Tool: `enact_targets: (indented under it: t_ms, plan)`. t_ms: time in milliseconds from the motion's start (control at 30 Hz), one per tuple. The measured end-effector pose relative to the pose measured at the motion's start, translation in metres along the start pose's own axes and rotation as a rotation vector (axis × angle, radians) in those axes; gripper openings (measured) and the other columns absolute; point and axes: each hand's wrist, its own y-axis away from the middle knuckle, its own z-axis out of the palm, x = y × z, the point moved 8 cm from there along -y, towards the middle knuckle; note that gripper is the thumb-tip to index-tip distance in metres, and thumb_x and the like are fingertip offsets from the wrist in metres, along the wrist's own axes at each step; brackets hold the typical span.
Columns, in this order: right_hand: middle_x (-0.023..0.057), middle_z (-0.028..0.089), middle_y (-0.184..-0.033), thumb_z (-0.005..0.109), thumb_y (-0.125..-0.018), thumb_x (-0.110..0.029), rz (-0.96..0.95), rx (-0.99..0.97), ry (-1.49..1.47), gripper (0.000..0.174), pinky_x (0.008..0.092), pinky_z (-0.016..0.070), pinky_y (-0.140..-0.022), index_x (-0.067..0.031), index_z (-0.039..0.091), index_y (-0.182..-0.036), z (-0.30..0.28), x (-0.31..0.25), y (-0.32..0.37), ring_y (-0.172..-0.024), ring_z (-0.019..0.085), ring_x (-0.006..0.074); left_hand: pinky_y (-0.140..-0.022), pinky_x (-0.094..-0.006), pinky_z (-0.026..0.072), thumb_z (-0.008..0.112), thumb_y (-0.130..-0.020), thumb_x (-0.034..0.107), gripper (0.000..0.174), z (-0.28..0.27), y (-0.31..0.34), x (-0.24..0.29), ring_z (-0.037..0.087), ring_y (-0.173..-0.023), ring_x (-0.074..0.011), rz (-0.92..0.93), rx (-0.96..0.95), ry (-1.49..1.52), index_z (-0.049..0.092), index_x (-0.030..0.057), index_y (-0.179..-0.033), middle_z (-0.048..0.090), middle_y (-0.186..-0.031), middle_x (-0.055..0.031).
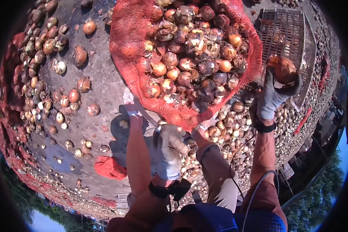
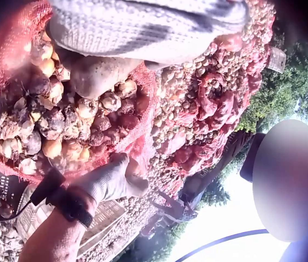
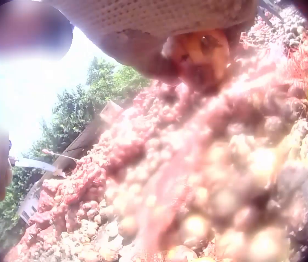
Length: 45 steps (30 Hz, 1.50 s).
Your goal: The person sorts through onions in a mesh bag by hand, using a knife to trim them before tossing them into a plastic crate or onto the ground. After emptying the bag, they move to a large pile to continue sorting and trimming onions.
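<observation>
A wide red mesh sack (image 1: 123,42) lies open and full of onions (image 1: 189,58). My gloved right hand (image 1: 276,87) is raised at the sack's right edge and grips a large brown onion (image 1: 283,69), which shows orange under the glove in the right wrist view (image 3: 200,52). My gloved left hand (image 1: 168,149) hangs lower, just below the sack's near rim, with its fingers curled round a pale onion (image 2: 96,73). A thin grey blade-like strip (image 1: 145,112) sticks out beside it. The right hand's glove (image 2: 113,180) also shows at the sack's edge in the left wrist view.
A grey plastic crate (image 1: 286,34) lies right of the sack on a bed of onions (image 1: 236,127). Loose onions (image 1: 71,96) dot the dark ground on the left. A bundled red net (image 1: 110,168) lies by my legs. Trees and filled red sacks (image 2: 219,103) stand beyond.
</observation>
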Motion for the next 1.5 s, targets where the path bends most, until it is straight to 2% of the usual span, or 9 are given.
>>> enact_targets:
  t_ms: [200, 367, 567, 700, 800, 933, 1033, 1200, 1500]
  plan:
    - [0.0203, 0.044, -0.135, 0.073, -0.084, -0.018, -0.164, -0.210, 0.520, 0.061, 0.0429, 0.0398, -0.103, -0.0072, 0.046, -0.137, -0.049, 0.044, -0.056, -0.124, 0.047, 0.0369, -0.054, -0.0259, 0.0486, 0.035, -0.103, 0.026, 0.039, 0.016, -0.002, -0.015, 0.050, -0.049, -0.0108, -0.311, 0.045, -0.017, 0.056, -0.0024, -0.086, 0.049, -0.051, -0.0025]
    - [0.0216, 0.056, -0.128, 0.067, -0.087, -0.033, 0.553, -0.846, -0.064, 0.057, 0.0400, 0.0448, -0.098, -0.0036, 0.050, -0.132, 0.054, 0.036, 0.097, -0.117, 0.056, 0.0342, -0.049, -0.0255, 0.0432, 0.039, -0.101, 0.035, 0.038, 0.020, -0.003, -0.029, 0.048, -0.050, -0.0106, -0.309, 0.003, 0.112, 0.055, 0.0009, -0.094, 0.051, -0.060, -0.0040]
    - [0.0274, 0.059, -0.118, 0.073, -0.076, -0.039, 1.068, -0.592, -0.150, 0.073, 0.0434, 0.0452, -0.094, -0.0020, 0.047, -0.133, 0.186, 0.043, 0.174, -0.109, 0.058, 0.0396, -0.054, -0.0269, 0.0467, 0.044, -0.100, 0.042, 0.041, 0.015, 0.003, -0.056, 0.053, -0.058, -0.0137, -0.442, -0.019, 0.204, 0.054, 0.0023, -0.099, 0.054, -0.073, -0.0053]
    - [0.0304, 0.051, -0.125, 0.074, -0.073, -0.038, 0.866, -0.905, -0.120, 0.082, 0.0449, 0.0441, -0.097, -0.0044, 0.040, -0.139, 0.217, -0.066, 0.167, -0.115, 0.053, 0.0430, -0.055, -0.0254, 0.0440, 0.047, -0.099, 0.036, 0.040, 0.020, -0.007, -0.039, 0.048, -0.053, -0.0117, -0.224, -0.020, 0.138, 0.057, 0.0015, -0.083, 0.054, -0.063, -0.0037]
    - [0.0227, 0.052, -0.126, 0.064, -0.079, -0.024, 0.198, -1.052, 0.045, 0.054, 0.0518, 0.0416, -0.097, -0.0099, 0.051, -0.130, 0.240, -0.145, 0.175, -0.112, 0.056, 0.0391, -0.056, -0.0255, 0.0451, 0.046, -0.099, 0.034, 0.038, 0.009, -0.012, -0.033, 0.051, -0.056, -0.0127, -0.239, 0.004, 0.139, 0.055, 0.0018, -0.081, 0.056, -0.068, -0.0054]
    - [0.0182, 0.064, -0.113, 0.061, -0.083, -0.033, 0.112, -1.621, 0.021, 0.033, 0.0489, 0.0483, -0.087, -0.0093, 0.066, -0.105, 0.258, -0.110, 0.218, -0.103, 0.063, 0.0367, -0.047, -0.0253, 0.0415, 0.046, -0.098, 0.028, 0.030, -0.020, -0.020, -0.043, 0.050, -0.052, -0.0123, -0.288, 0.111, 0.190, 0.053, 0.0008, -0.086, 0.057, -0.070, -0.0067]
    - [0.0164, 0.061, -0.111, 0.063, -0.084, -0.028, -0.147, -1.571, 0.155, 0.030, 0.0473, 0.0467, -0.091, -0.0112, 0.062, -0.109, 0.195, -0.094, 0.221, -0.107, 0.060, 0.0367, -0.053, -0.0281, 0.0463, 0.047, -0.098, 0.017, 0.019, -0.009, -0.016, -0.032, 0.055, -0.060, -0.0136, -0.303, 0.095, 0.153, 0.053, -0.0011, -0.097, 0.060, -0.078, -0.0073]
    - [0.0187, 0.053, -0.123, 0.067, -0.082, -0.026, -0.111, -1.354, 0.028, 0.052, 0.0481, 0.0448, -0.094, -0.0134, 0.051, -0.129, 0.172, -0.106, 0.213, -0.112, 0.055, 0.0376, -0.061, -0.0313, 0.0504, 0.050, -0.095, 0.011, 0.014, -0.008, -0.025, -0.007, 0.060, -0.067, -0.0183, 0.111, -0.006, -0.307, 0.056, -0.0006, -0.100, 0.062, -0.082, -0.0076]
    - [0.0247, 0.056, -0.124, 0.067, -0.079, -0.042, 0.389, -1.223, -0.190, 0.070, 0.0449, 0.0459, -0.097, -0.0064, 0.045, -0.136, 0.277, -0.164, 0.180, -0.114, 0.057, 0.0392, -0.054, -0.0244, 0.0430, 0.037, -0.103, 0.035, 0.045, -0.022, -0.028, -0.016, 0.054, -0.056, -0.0128, -0.233, 0.156, 0.066, 0.058, -0.0028, -0.093, 0.054, -0.060, -0.0047]
